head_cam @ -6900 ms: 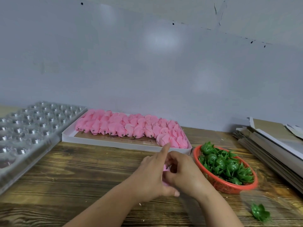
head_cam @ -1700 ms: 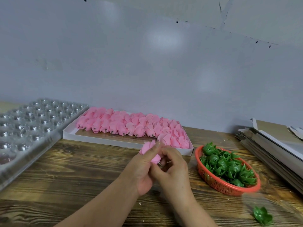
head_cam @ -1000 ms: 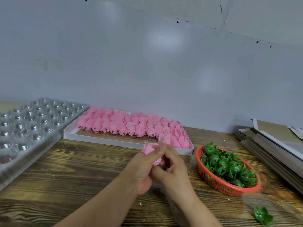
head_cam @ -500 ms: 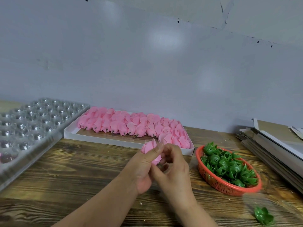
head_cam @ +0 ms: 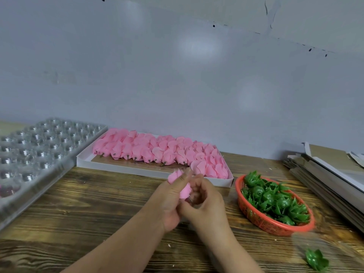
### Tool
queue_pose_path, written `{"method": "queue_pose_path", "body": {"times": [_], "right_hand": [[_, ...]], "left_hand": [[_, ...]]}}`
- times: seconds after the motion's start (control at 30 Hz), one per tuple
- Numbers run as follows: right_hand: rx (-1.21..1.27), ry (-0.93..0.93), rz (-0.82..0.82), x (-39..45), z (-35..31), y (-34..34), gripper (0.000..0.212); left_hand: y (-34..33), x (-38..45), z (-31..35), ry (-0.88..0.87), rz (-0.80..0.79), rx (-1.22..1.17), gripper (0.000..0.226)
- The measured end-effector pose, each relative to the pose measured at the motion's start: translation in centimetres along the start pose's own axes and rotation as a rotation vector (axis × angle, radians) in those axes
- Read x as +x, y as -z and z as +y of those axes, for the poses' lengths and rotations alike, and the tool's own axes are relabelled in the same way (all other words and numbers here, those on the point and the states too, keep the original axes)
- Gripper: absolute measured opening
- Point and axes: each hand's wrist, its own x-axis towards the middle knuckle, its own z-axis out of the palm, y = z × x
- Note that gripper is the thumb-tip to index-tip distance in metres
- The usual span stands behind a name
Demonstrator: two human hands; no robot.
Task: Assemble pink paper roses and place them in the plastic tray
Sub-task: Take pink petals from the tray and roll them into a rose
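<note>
Over the middle of the counter [head_cam: 82,203], we pinch a pink paper rose [head_cam: 178,184] in the left hand [head_cam: 173,198], its petals rising above the grip, while the right hand [head_cam: 204,201] curls round its base. Squeeze too hard and we risk crushing petals; the plastic tray [head_cam: 39,154] waits at the left edge.
</note>
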Motion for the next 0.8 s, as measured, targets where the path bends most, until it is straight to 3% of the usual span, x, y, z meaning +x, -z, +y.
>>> {"method": "queue_pose_path", "body": {"times": [0.1, 0.23, 0.33, 0.4, 0.47, 0.53, 0.67, 0.8], "right_hand": [[-0.074, 0.039, 0.053, -0.07, 0.09, -0.10, 0.013], [0.325, -0.130, -0.033, 0.15, -0.09, 0.22, 0.015], [0.494, -0.261, -0.158, 0.13, -0.41, 0.51, 0.011], [0.391, -0.210, -0.138, 0.07, -0.46, 0.40, 0.010], [0.125, -0.077, -0.077, -0.08, -0.25, 0.19, 0.020], [-0.048, 0.024, -0.009, -0.16, -0.18, 0.09, 0.014], [0.150, -0.021, -0.022, -0.23, -0.56, 0.26, 0.016], [0.424, -0.214, -0.188, 0.00, -0.85, 0.58, 0.015]], "left_hand": [[-0.05, -0.05, -0.08, -0.002, -0.014, 0.037, 0.045], [0.35, -0.11, 0.13, -0.031, -0.048, 0.094, 0.051], [0.56, -0.04, 0.24, -0.046, -0.090, 0.158, 0.034], [0.58, 0.00, 0.24, -0.036, -0.096, 0.121, 0.029], [0.46, 0.14, 0.08, -0.022, -0.075, 0.092, 0.033], [0.31, 0.19, -0.12, -0.027, -0.057, 0.090, 0.032], [0.26, 0.23, -0.08, -0.062, -0.067, 0.089, 0.017], [0.79, 0.07, 0.16, -0.042, -0.143, 0.154, 0.053]]}}
